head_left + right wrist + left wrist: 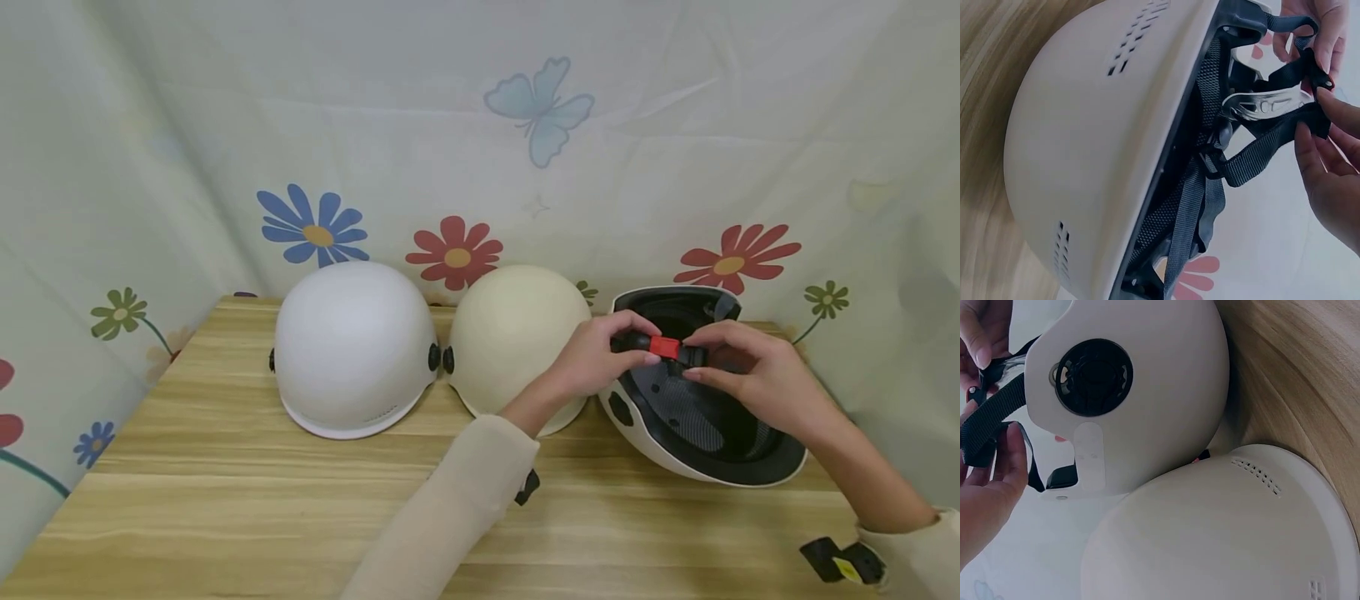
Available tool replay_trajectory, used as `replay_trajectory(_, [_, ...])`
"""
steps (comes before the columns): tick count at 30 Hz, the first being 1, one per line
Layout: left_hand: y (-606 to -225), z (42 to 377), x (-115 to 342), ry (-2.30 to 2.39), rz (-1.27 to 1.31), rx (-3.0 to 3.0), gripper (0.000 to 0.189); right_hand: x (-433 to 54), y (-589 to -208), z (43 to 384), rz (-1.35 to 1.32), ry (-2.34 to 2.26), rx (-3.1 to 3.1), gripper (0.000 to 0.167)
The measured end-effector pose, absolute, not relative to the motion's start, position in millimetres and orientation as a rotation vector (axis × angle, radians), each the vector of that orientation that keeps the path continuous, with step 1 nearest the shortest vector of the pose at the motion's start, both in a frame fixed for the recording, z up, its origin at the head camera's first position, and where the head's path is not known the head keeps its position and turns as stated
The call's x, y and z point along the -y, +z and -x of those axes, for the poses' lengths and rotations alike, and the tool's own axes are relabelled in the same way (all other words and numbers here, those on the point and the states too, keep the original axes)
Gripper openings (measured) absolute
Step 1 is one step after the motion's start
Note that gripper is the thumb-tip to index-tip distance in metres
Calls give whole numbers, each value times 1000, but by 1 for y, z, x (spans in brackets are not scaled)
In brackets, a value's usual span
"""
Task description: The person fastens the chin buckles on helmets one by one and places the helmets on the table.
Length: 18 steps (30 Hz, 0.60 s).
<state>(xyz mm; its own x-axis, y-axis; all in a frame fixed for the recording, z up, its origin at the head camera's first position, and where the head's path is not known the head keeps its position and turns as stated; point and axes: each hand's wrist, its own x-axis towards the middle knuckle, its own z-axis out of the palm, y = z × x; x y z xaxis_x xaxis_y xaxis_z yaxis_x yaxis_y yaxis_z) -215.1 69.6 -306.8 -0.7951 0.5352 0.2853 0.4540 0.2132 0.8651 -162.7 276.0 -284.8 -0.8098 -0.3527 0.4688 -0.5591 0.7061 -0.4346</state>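
Observation:
An upturned cream helmet lies at the right of the table, its black padded inside facing up. Over its opening, both hands hold the chin strap's red and black buckle. My left hand pinches the buckle's left end between thumb and fingers. At the other end, my right hand pinches the black part. Black webbing strap runs from the helmet up to the fingers in the right wrist view. The left wrist view shows a round black knob on the helmet's side.
A white helmet sits dome up at the left. Beside it, a second cream helmet stands dome up, close to the upturned one. All rest on a wooden table. A flowered curtain hangs behind.

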Motion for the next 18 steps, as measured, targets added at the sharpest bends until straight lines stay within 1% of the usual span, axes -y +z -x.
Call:
replay_trajectory(5, [-307, 216, -70, 1668, -981, -2383, 28, -278, -284, 165, -788, 871, 2548, 43])
replay_trajectory(12, [-308, 217, -69, 1679, -973, -2378, 28, -278, -282, 164, -731, 769, 2565, 37])
replay_trajectory(18, [-308, 218, -67, 1718, -982, -2366, 27, -278, -279, 165, -726, 684, 2531, 37])
